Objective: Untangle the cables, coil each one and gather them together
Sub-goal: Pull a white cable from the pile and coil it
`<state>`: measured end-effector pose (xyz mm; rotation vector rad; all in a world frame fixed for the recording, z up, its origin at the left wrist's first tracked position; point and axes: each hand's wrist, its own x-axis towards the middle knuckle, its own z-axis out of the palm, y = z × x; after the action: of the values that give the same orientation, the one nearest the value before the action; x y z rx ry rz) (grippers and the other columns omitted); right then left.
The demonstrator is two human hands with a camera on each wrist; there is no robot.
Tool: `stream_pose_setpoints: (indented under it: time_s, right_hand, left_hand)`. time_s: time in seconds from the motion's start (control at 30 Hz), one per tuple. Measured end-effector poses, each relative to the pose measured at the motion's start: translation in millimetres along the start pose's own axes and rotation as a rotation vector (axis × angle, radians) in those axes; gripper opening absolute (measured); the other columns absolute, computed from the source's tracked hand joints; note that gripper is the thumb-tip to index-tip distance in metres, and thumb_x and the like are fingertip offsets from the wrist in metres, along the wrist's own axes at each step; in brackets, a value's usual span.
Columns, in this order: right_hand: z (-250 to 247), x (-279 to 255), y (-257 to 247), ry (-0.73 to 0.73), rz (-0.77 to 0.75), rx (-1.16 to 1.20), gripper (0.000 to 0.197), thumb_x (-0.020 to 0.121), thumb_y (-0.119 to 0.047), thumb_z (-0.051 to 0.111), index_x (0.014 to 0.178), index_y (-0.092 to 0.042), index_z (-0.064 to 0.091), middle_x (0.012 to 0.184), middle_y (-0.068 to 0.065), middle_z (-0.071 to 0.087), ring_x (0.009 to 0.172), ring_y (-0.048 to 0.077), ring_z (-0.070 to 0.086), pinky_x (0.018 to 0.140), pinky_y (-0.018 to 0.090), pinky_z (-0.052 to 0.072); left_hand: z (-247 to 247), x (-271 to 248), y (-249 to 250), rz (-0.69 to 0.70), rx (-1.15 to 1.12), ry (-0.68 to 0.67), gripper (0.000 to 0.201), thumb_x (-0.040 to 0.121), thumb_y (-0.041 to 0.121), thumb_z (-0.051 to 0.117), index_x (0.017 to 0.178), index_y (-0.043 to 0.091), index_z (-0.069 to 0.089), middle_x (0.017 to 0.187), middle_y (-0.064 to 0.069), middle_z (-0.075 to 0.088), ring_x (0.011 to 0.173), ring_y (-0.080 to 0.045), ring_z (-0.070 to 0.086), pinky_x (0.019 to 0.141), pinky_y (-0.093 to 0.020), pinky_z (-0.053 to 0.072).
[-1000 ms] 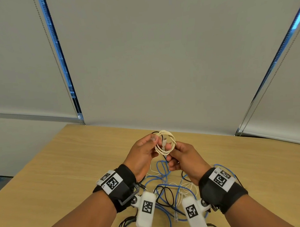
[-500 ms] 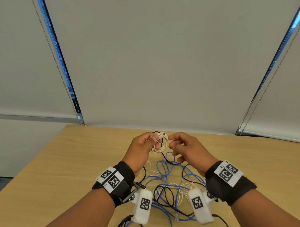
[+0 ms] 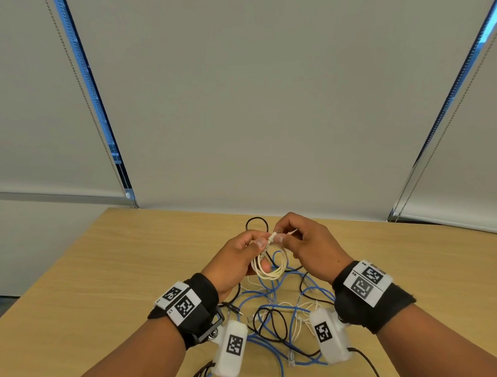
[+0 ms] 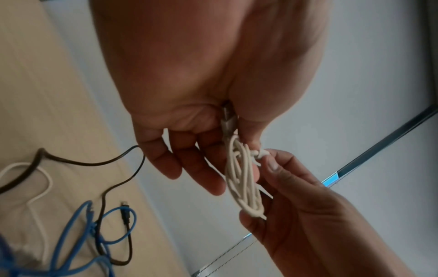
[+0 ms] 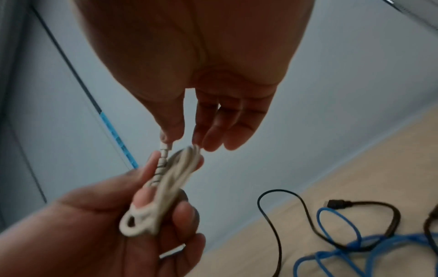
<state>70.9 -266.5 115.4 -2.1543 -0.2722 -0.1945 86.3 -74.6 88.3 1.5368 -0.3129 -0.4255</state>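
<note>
Above a pale wooden desk [image 3: 109, 277], the left hand [image 3: 233, 262] is gripping a small coil of cream-white round cable [image 3: 271, 265] while the right hand [image 3: 308, 245] is pinching its loose plug end [image 3: 277, 236] at the coil's 12 o'clock. The likely risk — the springy loops are set to fan open if either pinch eases before the end is tucked. Tugging the end could also tighten it into a knot. At the coil's 6 o'clock, thin blue, black and white cables [image 3: 274, 314] are lying tangled on the desk. Grey roller blinds [image 3: 253, 103] are filling the room behind.
</note>
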Motion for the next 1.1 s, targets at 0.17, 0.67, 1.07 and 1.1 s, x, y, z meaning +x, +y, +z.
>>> stream_pose_setpoints:
  time_s: [0.17,0.67,1.07,1.1]
  right_hand:
    - [7.6,-2.7,3.3,0.036,0.11,0.177,0.018,0.096,-0.02,0.062,0.085,-0.034,0.061,0.085,0.0,0.07,0.071,0.016,0.071,0.062,0.041,0.059]
    - [17.4,-7.1,4.5,-0.104,0.276,0.444,0.008,0.099,-0.009,0.06,0.103,-0.005,0.065,0.073,0.005,0.069,0.067,0.016,0.063,0.057,0.03,0.057]
    - [34.8,-15.3,21.9,-0.128,0.197,0.195,0.012,0.099,-0.014,0.059,0.1,-0.02,0.069,0.082,0.003,0.073,0.068,0.01,0.065,0.062,0.025,0.054]
    - [37.0,-16.0,22.4,-0.139,0.199,0.197,0.012,0.099,-0.014,0.058,0.101,-0.02,0.069,0.083,0.003,0.074,0.069,0.009,0.065,0.061,0.022,0.053]
  left_hand:
    - [-0.5,-0.2,0.8,0.013,0.003,0.002,0.016,0.105,0.014,0.051,0.111,0.008,0.065,0.075,-0.009,0.069,0.067,-0.018,0.067,0.061,-0.022,0.052]
    - [-9.3,3.7,-9.6,0.215,0.523,0.251,0.011,0.087,0.02,0.078,0.097,0.025,0.076,0.098,0.0,0.064,0.088,-0.007,0.062,0.079,-0.02,0.047]
    - [-19.5,-2.7,-27.6,-0.013,0.299,0.099,0.023,0.096,0.02,0.067,0.074,0.02,0.07,0.074,0.001,0.061,0.071,-0.012,0.055,0.07,-0.029,0.05]
    - [-21.3,-2.9,-31.2,-0.049,0.259,0.089,0.023,0.098,0.021,0.065,0.075,0.019,0.069,0.076,0.001,0.061,0.074,-0.012,0.055,0.072,-0.029,0.05]
